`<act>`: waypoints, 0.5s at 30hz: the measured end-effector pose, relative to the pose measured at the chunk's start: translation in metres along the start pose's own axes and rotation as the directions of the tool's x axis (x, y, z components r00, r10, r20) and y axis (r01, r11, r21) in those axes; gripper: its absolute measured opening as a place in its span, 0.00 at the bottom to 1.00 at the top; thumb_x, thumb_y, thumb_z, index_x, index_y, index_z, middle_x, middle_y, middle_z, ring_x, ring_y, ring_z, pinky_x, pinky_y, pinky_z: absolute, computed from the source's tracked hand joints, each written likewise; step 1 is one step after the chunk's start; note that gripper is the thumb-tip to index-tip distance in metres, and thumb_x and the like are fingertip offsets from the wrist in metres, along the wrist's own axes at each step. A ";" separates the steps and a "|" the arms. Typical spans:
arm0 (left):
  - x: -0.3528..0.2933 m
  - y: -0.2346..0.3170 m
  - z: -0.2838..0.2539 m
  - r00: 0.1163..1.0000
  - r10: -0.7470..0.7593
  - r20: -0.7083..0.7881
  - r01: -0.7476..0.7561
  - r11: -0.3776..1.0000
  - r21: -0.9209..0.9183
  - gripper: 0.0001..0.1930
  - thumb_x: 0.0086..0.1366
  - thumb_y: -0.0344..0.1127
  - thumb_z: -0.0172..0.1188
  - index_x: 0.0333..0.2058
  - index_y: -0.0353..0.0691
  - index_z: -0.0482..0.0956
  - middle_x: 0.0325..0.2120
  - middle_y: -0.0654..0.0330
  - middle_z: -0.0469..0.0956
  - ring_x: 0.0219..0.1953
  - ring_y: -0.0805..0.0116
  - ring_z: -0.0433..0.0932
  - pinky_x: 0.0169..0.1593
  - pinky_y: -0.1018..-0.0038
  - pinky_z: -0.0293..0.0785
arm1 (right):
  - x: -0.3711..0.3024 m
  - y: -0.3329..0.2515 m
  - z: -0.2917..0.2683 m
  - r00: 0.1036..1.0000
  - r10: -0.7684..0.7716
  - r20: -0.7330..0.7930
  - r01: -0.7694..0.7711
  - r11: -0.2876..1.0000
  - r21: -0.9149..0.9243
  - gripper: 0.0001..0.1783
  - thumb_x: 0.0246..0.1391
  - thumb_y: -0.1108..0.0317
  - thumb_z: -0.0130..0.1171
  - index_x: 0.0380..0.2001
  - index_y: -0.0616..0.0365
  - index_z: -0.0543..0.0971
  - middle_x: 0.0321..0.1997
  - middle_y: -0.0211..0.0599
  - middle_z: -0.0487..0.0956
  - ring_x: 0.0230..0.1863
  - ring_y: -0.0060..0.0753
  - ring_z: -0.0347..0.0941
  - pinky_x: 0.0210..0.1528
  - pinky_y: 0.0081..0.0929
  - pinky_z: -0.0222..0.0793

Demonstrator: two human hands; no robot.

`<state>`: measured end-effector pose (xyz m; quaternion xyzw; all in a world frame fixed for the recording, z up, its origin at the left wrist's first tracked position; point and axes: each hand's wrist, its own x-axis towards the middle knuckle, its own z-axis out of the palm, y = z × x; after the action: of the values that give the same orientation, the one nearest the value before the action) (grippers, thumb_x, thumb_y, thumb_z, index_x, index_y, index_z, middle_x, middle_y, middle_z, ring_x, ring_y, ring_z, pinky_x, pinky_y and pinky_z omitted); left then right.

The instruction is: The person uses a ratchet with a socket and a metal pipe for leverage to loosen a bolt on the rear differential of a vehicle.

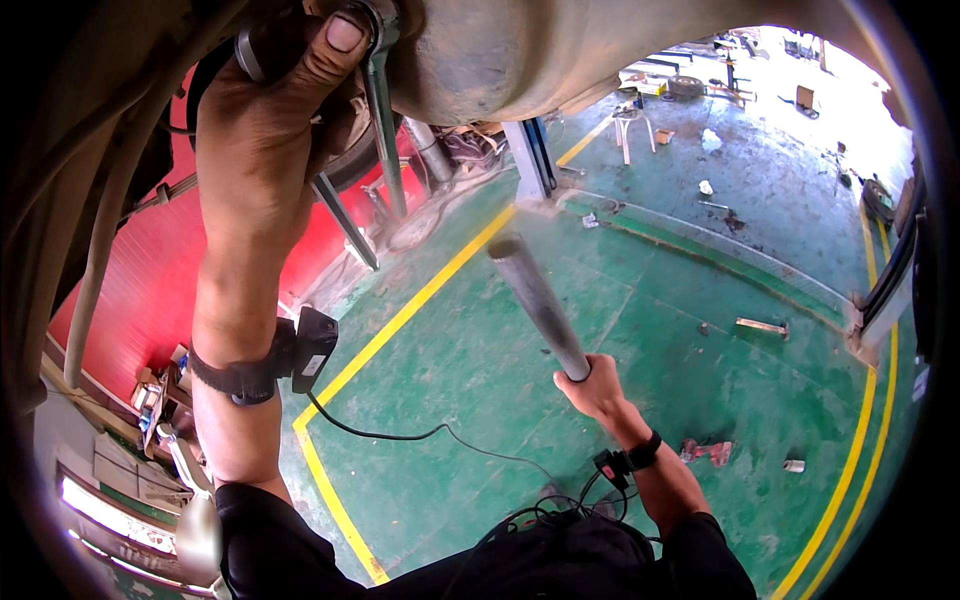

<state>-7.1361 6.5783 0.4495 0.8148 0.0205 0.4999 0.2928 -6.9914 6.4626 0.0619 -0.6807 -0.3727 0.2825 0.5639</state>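
My left hand (260,140) is raised to the vehicle's underside (490,60). Its thumb presses by the ring head of a steel wrench (380,130), whose handle hangs down beside the fingers. A second flat metal bar (345,222) slants down from behind that hand; its upper end is hidden, so I cannot tell whether the fingers hold it. Lower down, out over the floor, my right hand (597,388) is closed round one end of a grey metal pipe (540,305). The pipe tilts up and to the left, its open end well apart from the wrench.
A cable (400,436) runs from the left wrist's strapped device (312,348) across my front. On the green floor (480,380) lie a red power tool (706,453), a small metal cylinder (794,466) and a short bar (762,327). A lift post (528,160) stands ahead.
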 end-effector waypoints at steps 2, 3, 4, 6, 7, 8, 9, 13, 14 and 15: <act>0.001 0.005 0.005 1.000 -0.008 0.001 0.008 0.999 0.039 0.15 0.65 0.44 0.62 0.40 0.39 0.79 0.22 0.66 0.77 0.16 0.81 0.69 0.16 0.87 0.56 | 0.014 -0.007 0.012 1.000 -0.024 0.018 0.023 1.000 0.014 0.14 0.47 0.65 0.65 0.21 0.66 0.76 0.17 0.29 0.72 0.21 0.18 0.67 0.23 0.28 0.64; 0.000 0.007 0.008 1.000 -0.013 0.000 0.013 0.998 0.058 0.15 0.65 0.45 0.62 0.40 0.38 0.79 0.22 0.66 0.77 0.16 0.80 0.70 0.16 0.87 0.56 | 0.019 -0.011 0.018 0.999 -0.030 0.032 0.029 0.999 0.013 0.14 0.47 0.65 0.65 0.22 0.66 0.76 0.17 0.29 0.73 0.21 0.19 0.67 0.23 0.28 0.64; -0.001 0.010 0.010 1.000 -0.006 0.007 0.005 0.998 0.066 0.15 0.65 0.45 0.61 0.40 0.38 0.79 0.21 0.65 0.77 0.16 0.80 0.71 0.16 0.87 0.57 | 0.025 -0.017 0.026 0.998 -0.042 0.047 0.041 0.999 0.013 0.13 0.47 0.65 0.65 0.22 0.66 0.77 0.17 0.30 0.74 0.21 0.20 0.68 0.23 0.29 0.65; -0.002 0.013 0.012 1.000 0.008 0.020 -0.010 0.997 0.080 0.16 0.66 0.46 0.60 0.40 0.38 0.79 0.21 0.64 0.77 0.16 0.78 0.72 0.16 0.86 0.59 | 0.032 -0.025 0.045 0.992 -0.122 0.037 0.121 0.992 0.033 0.13 0.47 0.65 0.65 0.24 0.66 0.78 0.18 0.32 0.75 0.21 0.21 0.70 0.24 0.29 0.66; -0.001 0.013 0.011 1.000 -0.006 0.027 0.004 0.996 0.086 0.16 0.66 0.46 0.60 0.40 0.38 0.79 0.21 0.64 0.78 0.16 0.78 0.73 0.15 0.86 0.59 | 0.037 -0.027 0.052 0.986 -0.164 0.027 0.162 0.986 0.041 0.13 0.47 0.65 0.65 0.25 0.65 0.78 0.18 0.33 0.76 0.21 0.22 0.70 0.25 0.29 0.66; 0.001 0.013 0.009 0.999 -0.020 0.034 0.017 0.996 0.091 0.16 0.66 0.46 0.60 0.40 0.38 0.79 0.21 0.63 0.78 0.16 0.77 0.74 0.15 0.86 0.60 | 0.044 -0.027 0.059 0.982 -0.186 0.031 0.185 0.982 0.034 0.12 0.46 0.64 0.66 0.27 0.64 0.79 0.19 0.34 0.77 0.22 0.23 0.71 0.26 0.29 0.67; 0.003 0.013 0.007 0.999 -0.034 0.041 0.030 0.995 0.095 0.16 0.66 0.46 0.60 0.40 0.38 0.79 0.21 0.62 0.78 0.16 0.77 0.74 0.15 0.86 0.61 | 0.049 -0.028 0.065 0.981 -0.192 0.022 0.190 0.980 0.059 0.12 0.46 0.64 0.66 0.26 0.64 0.79 0.19 0.34 0.77 0.22 0.22 0.71 0.26 0.29 0.67; 0.007 0.018 -0.001 0.991 -0.033 0.127 0.015 0.990 0.141 0.15 0.66 0.46 0.60 0.40 0.38 0.78 0.21 0.61 0.78 0.16 0.76 0.75 0.15 0.86 0.60 | 0.057 -0.043 0.087 0.983 -0.181 0.009 0.177 0.969 0.172 0.12 0.46 0.65 0.66 0.24 0.64 0.79 0.17 0.31 0.75 0.22 0.19 0.69 0.25 0.28 0.67; 0.006 0.021 0.001 0.990 -0.032 0.139 0.013 0.990 0.139 0.15 0.66 0.46 0.60 0.40 0.39 0.78 0.20 0.61 0.78 0.16 0.76 0.75 0.15 0.86 0.60 | 0.059 -0.045 0.091 0.986 -0.166 0.012 0.161 0.967 0.200 0.12 0.46 0.65 0.66 0.24 0.64 0.79 0.17 0.30 0.75 0.22 0.18 0.68 0.25 0.28 0.67; 0.005 0.023 0.003 0.988 -0.031 0.152 0.010 0.991 0.137 0.15 0.65 0.45 0.60 0.39 0.39 0.78 0.20 0.61 0.77 0.16 0.75 0.75 0.15 0.86 0.60 | 0.060 -0.048 0.094 0.988 -0.151 0.014 0.144 0.963 0.228 0.12 0.46 0.65 0.66 0.23 0.64 0.78 0.17 0.29 0.74 0.22 0.17 0.68 0.25 0.28 0.66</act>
<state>-7.1371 6.5594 0.4636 0.8687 0.0401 0.4301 0.2425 -7.0424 6.5689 0.0913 -0.5779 -0.3965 0.2907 0.6514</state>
